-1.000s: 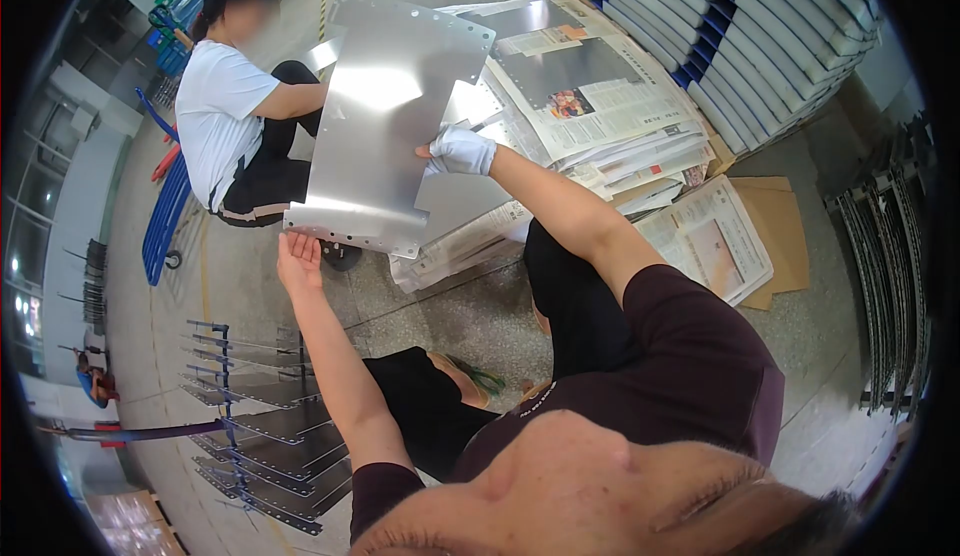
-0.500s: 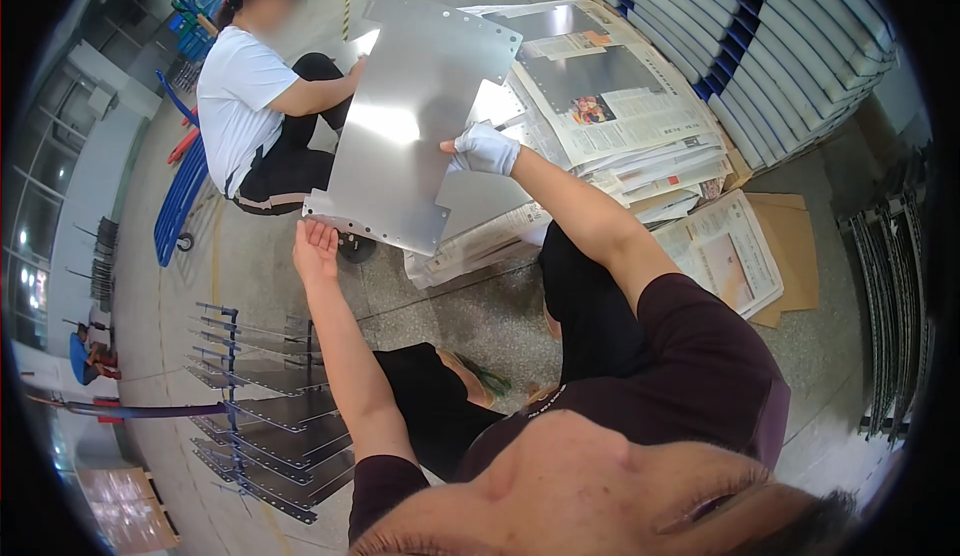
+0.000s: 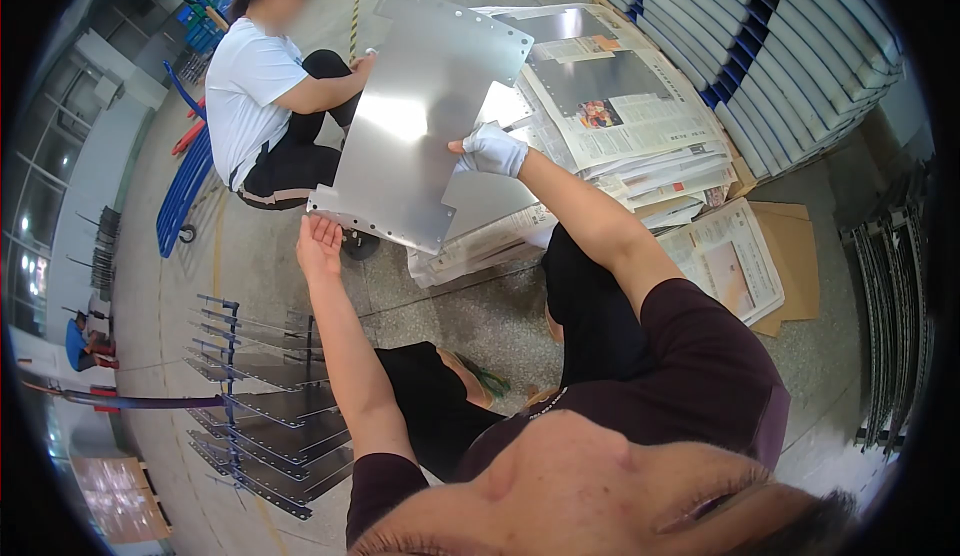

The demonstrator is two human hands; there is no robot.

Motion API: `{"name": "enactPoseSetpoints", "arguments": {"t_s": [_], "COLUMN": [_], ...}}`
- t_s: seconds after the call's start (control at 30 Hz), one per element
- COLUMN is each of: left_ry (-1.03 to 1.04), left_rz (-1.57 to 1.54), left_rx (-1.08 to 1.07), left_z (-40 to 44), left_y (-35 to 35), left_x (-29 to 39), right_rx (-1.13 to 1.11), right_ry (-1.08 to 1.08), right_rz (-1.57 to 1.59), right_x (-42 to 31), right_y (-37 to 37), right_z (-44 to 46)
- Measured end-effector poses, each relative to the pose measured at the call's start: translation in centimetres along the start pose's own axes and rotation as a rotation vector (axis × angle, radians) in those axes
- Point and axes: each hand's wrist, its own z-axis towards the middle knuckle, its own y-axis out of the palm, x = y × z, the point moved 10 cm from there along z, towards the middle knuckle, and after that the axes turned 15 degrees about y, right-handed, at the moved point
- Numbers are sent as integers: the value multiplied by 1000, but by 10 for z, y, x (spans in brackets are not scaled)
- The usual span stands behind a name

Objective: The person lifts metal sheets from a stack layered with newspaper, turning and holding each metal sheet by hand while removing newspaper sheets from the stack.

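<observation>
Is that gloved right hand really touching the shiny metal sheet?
Touching. The head view shows the right hand gripping the metal sheet at its side edge, the bare thumb tip lying over the sheet's face.

- A co-worker in a white shirt (image 3: 250, 86) is sitting low at the upper left.
- A blue cart (image 3: 181, 196) is standing behind that person — one wheel showing near its foot.
- White panels (image 3: 810, 56) are rising in a tall stack at the upper right.
- Brown cardboard (image 3: 792, 251) is lying on the floor.
- Dark, thin pieces (image 3: 893, 326) are standing close together along the right side.
- A distant person in blue (image 3: 76, 344) is staying low — details too small to tell.
</observation>
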Motion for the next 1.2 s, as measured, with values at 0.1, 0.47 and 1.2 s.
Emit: {"name": "enactPoseSetpoints", "arguments": {"t_s": [0.1,0.47,1.2], "left_ry": [3,10,27], "left_rz": [4,-11,-30], "left_rx": [7,18,-61], "left_z": [0,1,-4], "left_y": [-1,-5,10], "left_x": [0,1,10], "right_rx": [36,68,-57], "right_ry": [17,48,55], "right_rz": [-12,-5,0], "right_x": [2,3,10], "right_y": [-5,-8,-29], "right_z": [1,2,18]}}
